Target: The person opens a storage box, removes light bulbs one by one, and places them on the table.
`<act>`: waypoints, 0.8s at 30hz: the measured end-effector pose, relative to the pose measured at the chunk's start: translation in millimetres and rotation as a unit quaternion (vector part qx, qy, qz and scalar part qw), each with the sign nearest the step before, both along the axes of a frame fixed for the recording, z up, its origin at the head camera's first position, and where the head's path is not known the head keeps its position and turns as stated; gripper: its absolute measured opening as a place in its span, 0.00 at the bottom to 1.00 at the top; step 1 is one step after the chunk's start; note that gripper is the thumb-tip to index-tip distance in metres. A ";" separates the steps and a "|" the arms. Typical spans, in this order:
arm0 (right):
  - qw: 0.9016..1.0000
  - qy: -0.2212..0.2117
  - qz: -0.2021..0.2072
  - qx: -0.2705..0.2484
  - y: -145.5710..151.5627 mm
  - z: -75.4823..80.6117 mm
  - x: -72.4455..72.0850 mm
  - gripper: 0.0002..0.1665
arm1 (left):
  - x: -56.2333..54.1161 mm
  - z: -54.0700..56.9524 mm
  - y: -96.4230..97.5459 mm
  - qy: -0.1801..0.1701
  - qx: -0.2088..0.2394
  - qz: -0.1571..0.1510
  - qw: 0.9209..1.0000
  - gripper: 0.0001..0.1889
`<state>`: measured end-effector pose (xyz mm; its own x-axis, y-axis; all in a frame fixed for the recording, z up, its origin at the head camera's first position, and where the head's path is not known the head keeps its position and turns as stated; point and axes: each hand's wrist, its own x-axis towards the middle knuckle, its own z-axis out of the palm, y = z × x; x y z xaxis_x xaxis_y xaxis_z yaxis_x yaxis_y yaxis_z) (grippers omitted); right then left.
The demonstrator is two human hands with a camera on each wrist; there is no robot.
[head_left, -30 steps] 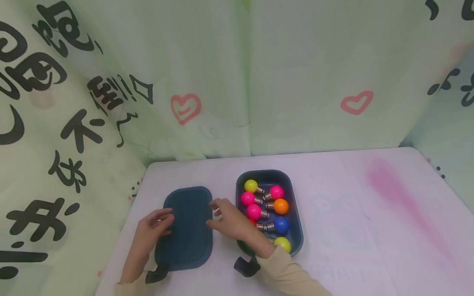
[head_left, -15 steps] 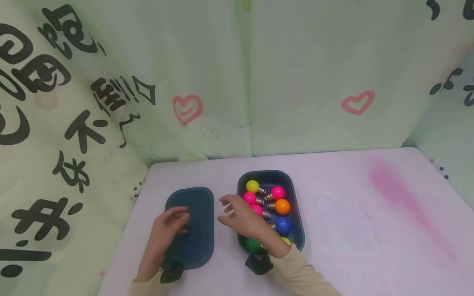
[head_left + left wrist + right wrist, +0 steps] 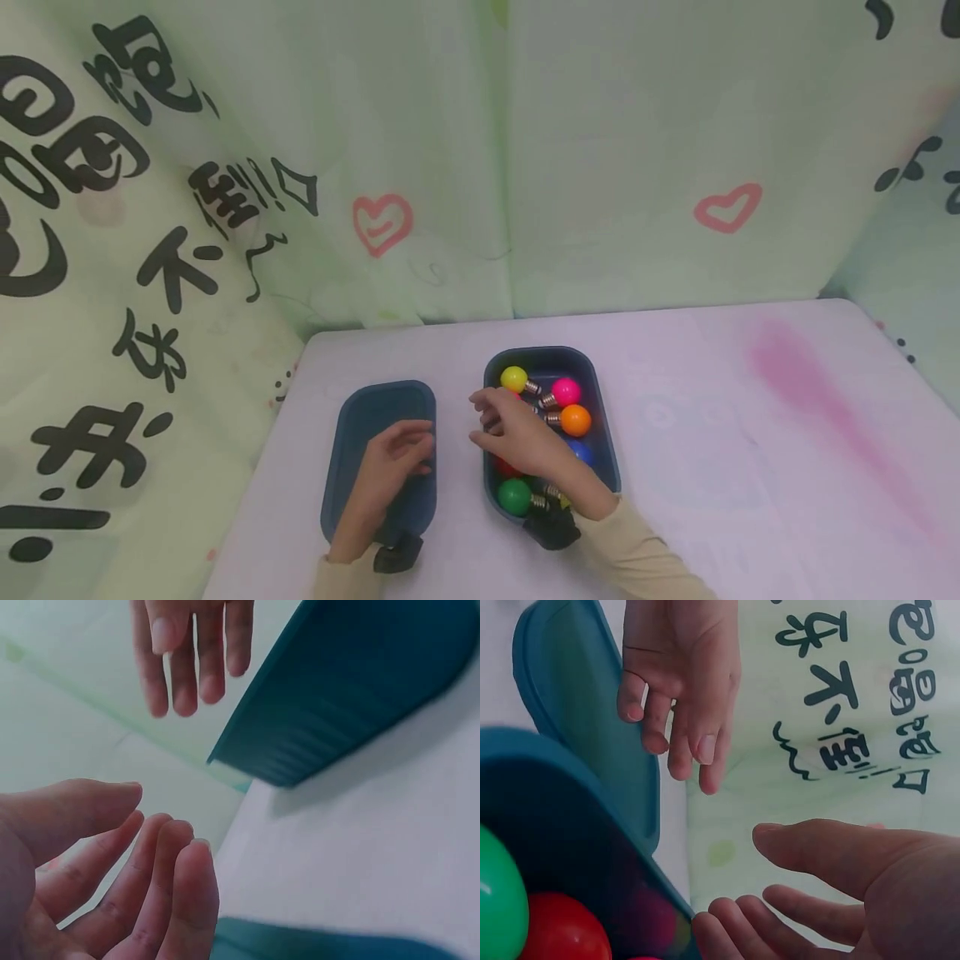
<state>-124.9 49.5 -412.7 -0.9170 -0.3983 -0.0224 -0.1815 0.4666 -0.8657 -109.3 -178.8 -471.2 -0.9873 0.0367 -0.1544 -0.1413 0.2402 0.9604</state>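
A dark blue box (image 3: 613, 467) on the table holds several coloured toy light bulbs, among them an orange bulb (image 3: 575, 420), a green bulb (image 3: 514, 497) and a yellow bulb (image 3: 513, 379). To its left lies a flat dark blue lid (image 3: 360, 433). My left hand (image 3: 390, 467) hovers over the lid's right part, fingers loosely bent and nothing in them. Over the box's left side is my right hand (image 3: 525, 433), its fingers relaxed and holding nothing; it hides some bulbs. In the right wrist view, a red bulb (image 3: 566, 930) shows inside the box, below the right hand's fingers.
The white table (image 3: 697, 467) carries a pink stain (image 3: 795, 367) at its right. A pale green curtain (image 3: 615, 167) with black characters and red hearts hangs behind and at the left. A black strap mount (image 3: 551, 528) sits at the right wrist.
Both hands have moved right: the left from the lid's left edge to its right part, the right from the gap between lid and box to over the box. Lid and box stay put.
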 end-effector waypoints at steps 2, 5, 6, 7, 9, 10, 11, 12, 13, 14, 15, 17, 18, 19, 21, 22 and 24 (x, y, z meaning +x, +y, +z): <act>1.000 0.001 -0.005 0.004 4.7 -1.2 -0.7 0.27 | 0.1 -0.2 7.3 0.000 0.002 -0.009 1.000 0.21; 1.000 -0.001 -0.018 0.009 10.3 -1.3 -1.3 0.28 | -0.2 0.0 17.6 0.000 0.005 -0.020 1.000 0.22; 1.000 -0.003 -0.022 0.012 11.9 -1.2 -1.1 0.28 | -0.2 0.3 20.9 0.000 0.006 -0.024 1.000 0.22; 1.000 -0.004 -0.025 0.014 13.3 -1.0 -1.0 0.28 | -0.4 0.1 23.7 -0.002 0.007 -0.028 1.000 0.22; 0.999 -0.008 -0.029 0.014 16.0 -0.7 -0.7 0.28 | -0.8 0.0 29.0 -0.006 0.010 -0.037 0.999 0.22; 0.999 -0.009 -0.030 0.013 17.2 -0.6 -0.8 0.28 | -1.0 0.0 31.0 -0.008 0.013 -0.041 0.999 0.23; 0.999 -0.010 -0.031 0.012 18.4 -0.7 -1.0 0.28 | -1.4 -0.3 32.9 -0.011 0.016 -0.045 0.999 0.23; 0.999 -0.010 -0.032 0.010 19.8 -0.9 -1.2 0.28 | -1.8 -0.9 34.6 -0.010 0.019 -0.048 0.999 0.23; 0.999 -0.010 -0.031 0.006 21.3 -1.2 -1.5 0.28 | -2.4 -1.5 36.3 -0.012 0.023 -0.051 0.998 0.23; 0.999 -0.011 -0.033 0.005 23.3 -1.4 -1.6 0.28 | -2.8 -1.9 38.1 -0.013 0.024 -0.052 0.998 0.23; 0.999 -0.011 -0.034 0.004 25.3 -1.4 -1.6 0.28 | -3.3 -2.6 39.9 -0.014 0.027 -0.054 0.998 0.22; 0.999 -0.011 -0.038 0.006 29.7 -1.6 -1.6 0.28 | -3.9 -4.0 43.3 -0.016 0.033 -0.057 0.998 0.22; 0.999 -0.010 -0.038 0.007 32.3 -1.8 -1.6 0.29 | -3.9 -4.9 44.9 -0.019 0.036 -0.057 0.998 0.22; 0.999 -0.008 -0.038 0.009 35.0 -1.9 -1.5 0.29 | -3.8 -5.4 46.6 -0.025 0.039 -0.056 0.997 0.21; 0.999 -0.004 -0.036 0.011 40.0 -2.3 -1.5 0.29 | -3.3 -6.8 49.4 -0.034 0.046 -0.054 0.997 0.21; 0.999 0.000 -0.034 0.013 42.3 -2.7 -2.0 0.30 | -2.9 -7.3 50.8 -0.040 0.050 -0.053 0.997 0.21; 1.000 0.009 -0.027 0.012 46.0 -3.0 -3.0 0.30 | -2.3 -8.6 52.8 -0.050 0.054 -0.050 0.996 0.21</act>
<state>-127.9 95.6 -415.6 -0.9377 -0.3471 -0.0141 -0.1709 0.4964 -0.8511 -111.5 -126.0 -479.7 -0.9581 0.1554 -0.2407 -0.2172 0.1537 0.9639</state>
